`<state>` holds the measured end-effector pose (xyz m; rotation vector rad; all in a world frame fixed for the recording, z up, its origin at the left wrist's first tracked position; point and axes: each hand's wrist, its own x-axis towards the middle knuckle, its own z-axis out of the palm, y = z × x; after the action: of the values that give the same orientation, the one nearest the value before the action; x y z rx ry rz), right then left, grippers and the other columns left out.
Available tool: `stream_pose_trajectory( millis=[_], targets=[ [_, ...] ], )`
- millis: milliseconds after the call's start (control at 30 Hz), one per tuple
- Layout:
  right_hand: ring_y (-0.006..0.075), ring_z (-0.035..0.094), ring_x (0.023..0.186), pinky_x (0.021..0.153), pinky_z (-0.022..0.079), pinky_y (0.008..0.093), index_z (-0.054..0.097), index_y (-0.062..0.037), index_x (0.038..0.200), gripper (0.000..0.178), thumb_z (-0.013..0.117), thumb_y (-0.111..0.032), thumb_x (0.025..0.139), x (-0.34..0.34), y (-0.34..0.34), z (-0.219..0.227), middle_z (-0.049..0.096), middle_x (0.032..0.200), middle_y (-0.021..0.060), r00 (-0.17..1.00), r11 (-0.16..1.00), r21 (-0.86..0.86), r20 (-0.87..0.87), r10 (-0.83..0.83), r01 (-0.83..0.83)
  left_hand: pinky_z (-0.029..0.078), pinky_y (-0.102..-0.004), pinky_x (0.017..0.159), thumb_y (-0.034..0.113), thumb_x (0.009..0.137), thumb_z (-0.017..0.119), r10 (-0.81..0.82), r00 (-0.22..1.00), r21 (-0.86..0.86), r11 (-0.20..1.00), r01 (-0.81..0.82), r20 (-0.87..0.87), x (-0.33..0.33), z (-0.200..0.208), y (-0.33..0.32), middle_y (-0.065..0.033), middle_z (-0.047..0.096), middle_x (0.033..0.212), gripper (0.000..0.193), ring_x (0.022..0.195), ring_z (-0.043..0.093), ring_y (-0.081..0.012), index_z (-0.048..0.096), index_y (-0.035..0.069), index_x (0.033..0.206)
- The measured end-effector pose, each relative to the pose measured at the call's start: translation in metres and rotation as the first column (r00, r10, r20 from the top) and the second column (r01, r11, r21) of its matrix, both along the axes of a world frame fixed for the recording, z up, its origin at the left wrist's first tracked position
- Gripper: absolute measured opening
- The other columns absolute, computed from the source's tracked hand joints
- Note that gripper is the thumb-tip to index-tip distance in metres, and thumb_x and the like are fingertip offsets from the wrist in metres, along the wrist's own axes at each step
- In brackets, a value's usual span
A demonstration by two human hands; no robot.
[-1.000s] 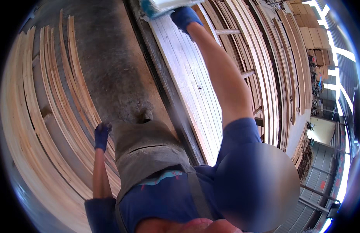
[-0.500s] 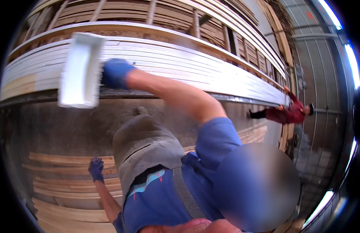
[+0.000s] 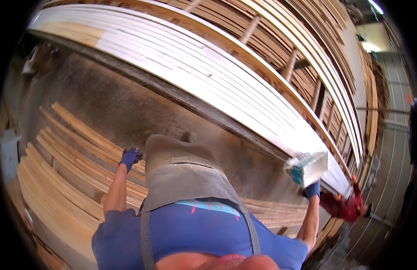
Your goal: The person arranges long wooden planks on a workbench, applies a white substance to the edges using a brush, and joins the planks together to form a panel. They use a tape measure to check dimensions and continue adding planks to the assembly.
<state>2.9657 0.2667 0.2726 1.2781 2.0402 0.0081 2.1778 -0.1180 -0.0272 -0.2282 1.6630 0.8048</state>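
Note:
In my raised right hand [image 3: 313,189], gloved in blue, is a white, box-shaped block [image 3: 315,167] with a teal patch on one side and a rough whitish edge. Its exact kind cannot be made out. It is over or close to the right end of a long row of white-coated boards [image 3: 186,56]; whether it touches them I cannot tell. Bare wood shows at the row's left end. My left hand [image 3: 130,156], also in a blue glove, hangs at my side with fingers apart and nothing in it, near the bare wooden planks [image 3: 78,153] at left.
A dark rail [image 3: 150,81] runs along the near edge of the white boards. Beyond them, more timber [image 3: 217,27] lies stacked between wooden posts. At the far right, a person in red [image 3: 348,204] has a hand near the boards' end.
My right hand has swung with the white block from the boards' left part to their right end. My body and view have turned; my left hand still hangs by the planks.

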Motion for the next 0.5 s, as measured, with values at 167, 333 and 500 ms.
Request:
stream_pose_trajectory(
  millis=[167,333,500],
  targets=[
    [0.028,0.04,0.131,0.113,0.027,0.0385,0.039,-0.0042,0.141,0.048,0.043,-0.026,0.098,-0.02,0.019,0.009,0.044,0.143,0.0134,0.938,0.997,0.078,-0.347,0.01,0.019,0.049,-0.0309,0.063,0.038,0.095,0.053,0.021,1.0,0.071,0.997,-0.02,-0.015,0.002,0.007,-0.003,-0.0077,0.071,0.087,0.031,0.07,0.067,-0.0169,0.063,0.011,0.105],
    [0.0282,0.046,0.126,0.111,0.03,0.0391,0.04,-0.0014,0.138,0.049,0.053,-0.017,0.094,-0.149,0.043,-0.005,0.049,0.136,0.0154,0.686,0.996,0.085,-0.723,0.083,-0.03,0.048,-0.0305,0.06,0.035,0.095,0.053,0.044,0.999,-0.034,0.998,-0.045,-0.027,-0.009,0.016,-0.044,-0.0079,0.072,0.088,0.027,0.068,0.066,-0.0177,0.063,0.011,0.104],
    [0.0231,0.047,0.121,0.106,0.036,0.0367,0.039,-0.0027,0.138,0.044,0.047,-0.007,0.096,-0.383,0.081,-0.07,0.05,0.133,0.014,0.495,0.996,-0.069,-0.868,-0.03,-0.061,0.046,-0.0314,0.054,0.032,0.095,0.051,0.265,0.964,-0.085,0.961,-0.265,-0.003,-0.032,-0.005,-0.097,-0.0103,0.071,0.085,0.023,0.064,0.066,-0.0197,0.062,0.012,0.099]
  ],
)
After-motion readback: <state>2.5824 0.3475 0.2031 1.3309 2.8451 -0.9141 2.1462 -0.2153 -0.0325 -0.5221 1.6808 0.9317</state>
